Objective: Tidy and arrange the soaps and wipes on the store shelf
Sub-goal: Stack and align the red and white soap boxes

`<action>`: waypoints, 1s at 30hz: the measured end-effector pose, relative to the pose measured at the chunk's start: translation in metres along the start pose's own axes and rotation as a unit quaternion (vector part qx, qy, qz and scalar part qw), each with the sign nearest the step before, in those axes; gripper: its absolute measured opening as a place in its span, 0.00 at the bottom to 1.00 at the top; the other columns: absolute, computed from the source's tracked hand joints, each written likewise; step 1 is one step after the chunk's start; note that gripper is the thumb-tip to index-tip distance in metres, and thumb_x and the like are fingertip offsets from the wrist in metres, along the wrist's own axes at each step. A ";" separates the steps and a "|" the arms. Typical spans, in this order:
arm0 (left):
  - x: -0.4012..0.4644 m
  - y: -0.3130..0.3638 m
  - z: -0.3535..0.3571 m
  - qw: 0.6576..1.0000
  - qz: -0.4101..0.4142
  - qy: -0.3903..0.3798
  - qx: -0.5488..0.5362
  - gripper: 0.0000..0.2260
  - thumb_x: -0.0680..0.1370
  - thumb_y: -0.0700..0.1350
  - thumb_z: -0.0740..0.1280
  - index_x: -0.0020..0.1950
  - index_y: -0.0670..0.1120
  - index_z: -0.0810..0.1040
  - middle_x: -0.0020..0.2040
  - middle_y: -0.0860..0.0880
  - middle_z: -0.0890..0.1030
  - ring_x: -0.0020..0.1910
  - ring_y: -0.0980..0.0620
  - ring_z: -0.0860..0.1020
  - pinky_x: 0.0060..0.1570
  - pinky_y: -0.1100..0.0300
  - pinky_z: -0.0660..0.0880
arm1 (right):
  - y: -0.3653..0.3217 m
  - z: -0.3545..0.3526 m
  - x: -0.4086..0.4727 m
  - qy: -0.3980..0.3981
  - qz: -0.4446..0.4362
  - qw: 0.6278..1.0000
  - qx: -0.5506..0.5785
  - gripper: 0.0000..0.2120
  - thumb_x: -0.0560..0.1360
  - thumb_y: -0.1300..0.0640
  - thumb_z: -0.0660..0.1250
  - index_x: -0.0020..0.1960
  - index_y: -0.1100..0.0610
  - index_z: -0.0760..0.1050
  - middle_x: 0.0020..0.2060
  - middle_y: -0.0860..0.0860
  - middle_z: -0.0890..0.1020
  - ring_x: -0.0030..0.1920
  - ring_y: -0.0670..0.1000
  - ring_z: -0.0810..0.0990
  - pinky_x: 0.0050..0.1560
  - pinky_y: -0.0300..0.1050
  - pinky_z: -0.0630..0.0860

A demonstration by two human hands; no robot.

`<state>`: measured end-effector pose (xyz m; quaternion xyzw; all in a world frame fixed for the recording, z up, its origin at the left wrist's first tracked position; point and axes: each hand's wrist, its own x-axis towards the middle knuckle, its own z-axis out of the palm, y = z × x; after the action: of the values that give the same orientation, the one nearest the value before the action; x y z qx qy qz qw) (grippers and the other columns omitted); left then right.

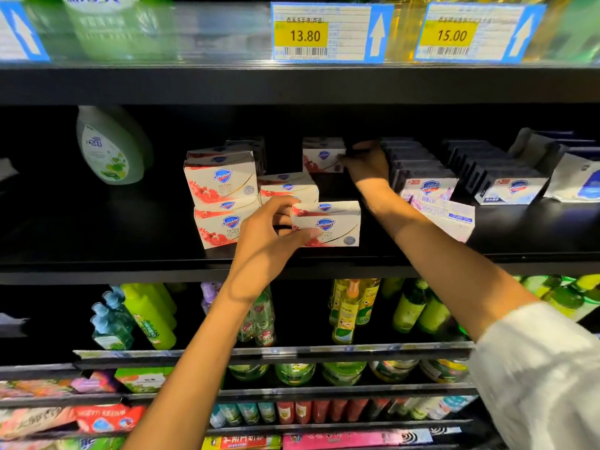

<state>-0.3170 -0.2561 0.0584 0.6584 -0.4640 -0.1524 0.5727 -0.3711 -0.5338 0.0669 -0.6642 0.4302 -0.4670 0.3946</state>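
A red-and-white Safeguard soap box [326,224] is being held at the front of the black middle shelf [97,254], pinched at its left end by the left hand [264,237], thumb on the front face and fingers curled over the top. Further back, another red Safeguard box [323,155] is being touched or gripped on its right side by the right hand [368,165]; how tightly can't really be told, it's dark and blurry back there.

Looks like the lining-up step: the pomegranate boxes are scattered, with a leaning stack of two [224,203] just to the left and one lying box [287,186] behind. The next move probably calls for the two held boxes to be squared into one row, faces forward.

"Safeguard" and "DETOX" can be read on the fronts. Lilac Safeguard boxes [428,190] and a white-blue row [513,190] sit to the right. Price tags above read 13.80 [305,35] and 15.00 [452,35].
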 end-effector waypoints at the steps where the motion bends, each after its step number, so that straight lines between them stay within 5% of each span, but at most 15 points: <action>1: 0.001 0.000 0.001 1.000 -0.003 0.005 -0.007 0.22 0.73 0.41 0.80 0.66 0.46 0.78 0.52 0.57 0.83 0.51 0.66 0.81 0.47 0.69 0.78 | -0.007 -0.008 -0.014 -0.013 0.002 0.999 0.039 0.14 0.75 0.61 0.75 0.59 0.61 0.78 0.52 0.54 0.84 0.50 0.51 0.82 0.61 0.48 0.78; 5: 0.004 0.003 0.003 0.999 -0.017 0.022 -0.017 0.23 0.73 0.43 0.80 0.65 0.48 0.79 0.52 0.58 0.84 0.50 0.67 0.81 0.51 0.68 0.80 | -0.034 -0.057 -0.086 -0.129 0.034 0.967 0.217 0.09 0.82 0.56 0.69 0.58 0.59 0.81 0.50 0.53 0.87 0.51 0.53 0.87 0.55 0.49 0.84; 8: 0.007 0.007 0.007 0.999 -0.015 0.026 -0.026 0.21 0.73 0.42 0.80 0.63 0.50 0.79 0.51 0.59 0.85 0.50 0.66 0.82 0.52 0.66 0.80 | -0.037 -0.091 -0.117 -0.239 -0.007 0.958 0.157 0.12 0.82 0.51 0.68 0.60 0.57 0.81 0.54 0.54 0.87 0.57 0.55 0.86 0.58 0.50 0.83; 12: 0.012 0.011 0.014 0.999 -0.006 0.016 -0.042 0.21 0.73 0.39 0.79 0.61 0.52 0.78 0.49 0.58 0.84 0.49 0.64 0.83 0.49 0.67 0.81 | -0.033 -0.112 -0.130 -0.303 -0.048 0.948 0.089 0.19 0.75 0.63 0.77 0.64 0.56 0.81 0.55 0.52 0.87 0.57 0.53 0.86 0.57 0.51 0.84; 16: 0.014 0.009 0.016 0.998 -0.012 0.003 -0.058 0.27 0.74 0.38 0.78 0.71 0.49 0.74 0.52 0.52 0.82 0.49 0.60 0.82 0.50 0.66 0.80 | -0.033 -0.116 -0.126 -0.275 -0.033 0.950 0.146 0.20 0.73 0.68 0.76 0.63 0.61 0.80 0.55 0.56 0.87 0.56 0.57 0.87 0.56 0.51 0.85; 21: 0.002 -0.005 0.002 0.995 0.005 -0.055 0.079 0.28 0.74 0.56 0.77 0.72 0.53 0.74 0.60 0.57 0.81 0.61 0.58 0.79 0.65 0.60 0.75 | -0.030 -0.106 -0.113 -0.177 -0.001 0.956 0.233 0.18 0.75 0.65 0.76 0.64 0.63 0.79 0.54 0.58 0.87 0.57 0.58 0.87 0.57 0.52 0.84; 26: -0.006 -0.009 -0.007 0.940 0.070 -0.201 0.267 0.27 0.76 0.64 0.71 0.73 0.55 0.77 0.73 0.59 0.75 0.72 0.60 0.70 0.67 0.67 0.63 | -0.031 -0.074 -0.087 -0.090 0.054 0.962 0.253 0.18 0.72 0.69 0.76 0.61 0.61 0.80 0.51 0.55 0.88 0.53 0.53 0.88 0.52 0.49 0.85; 30: -0.003 -0.011 -0.011 0.923 0.077 -0.228 0.300 0.27 0.78 0.65 0.69 0.74 0.56 0.76 0.76 0.59 0.71 0.77 0.59 0.66 0.69 0.66 0.58 | -0.022 -0.041 -0.059 -0.047 0.032 0.977 0.205 0.21 0.69 0.65 0.81 0.60 0.62 0.80 0.55 0.55 0.85 0.55 0.53 0.86 0.53 0.45 0.85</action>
<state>-0.3059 -0.2479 0.0503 0.7090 -0.6552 -0.1083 0.2371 -0.4176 -0.4767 0.0815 -0.5767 0.3269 -0.5005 0.5568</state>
